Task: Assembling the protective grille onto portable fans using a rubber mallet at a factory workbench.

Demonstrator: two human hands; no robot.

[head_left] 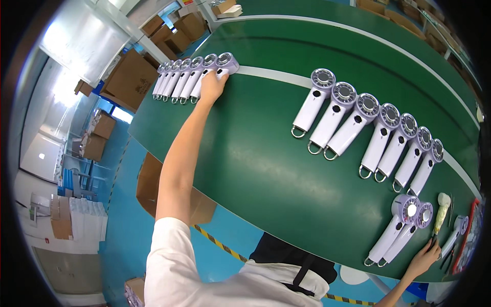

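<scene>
My left hand [212,88] reaches far to the left and is closed round the white handle of a handheld fan [226,62], the rightmost in a tight row of several lilac-and-white fans [185,77]. The row lies on the green table, metal loops toward me. At the near right, my right hand [425,258] has its fingers closed at the dark end of a slim tool [440,219] with a yellowish wrapped body and a white rounded top. Beside that hand two more fans [404,225] lie together, round shiny centres facing up.
Another spaced row of several fans [368,110] runs along the right half of the green table [245,148]. Near the right edge lie a single fan [454,236] and a red-rimmed tray [466,240]. An open cardboard box [202,207] stands below the table's front edge.
</scene>
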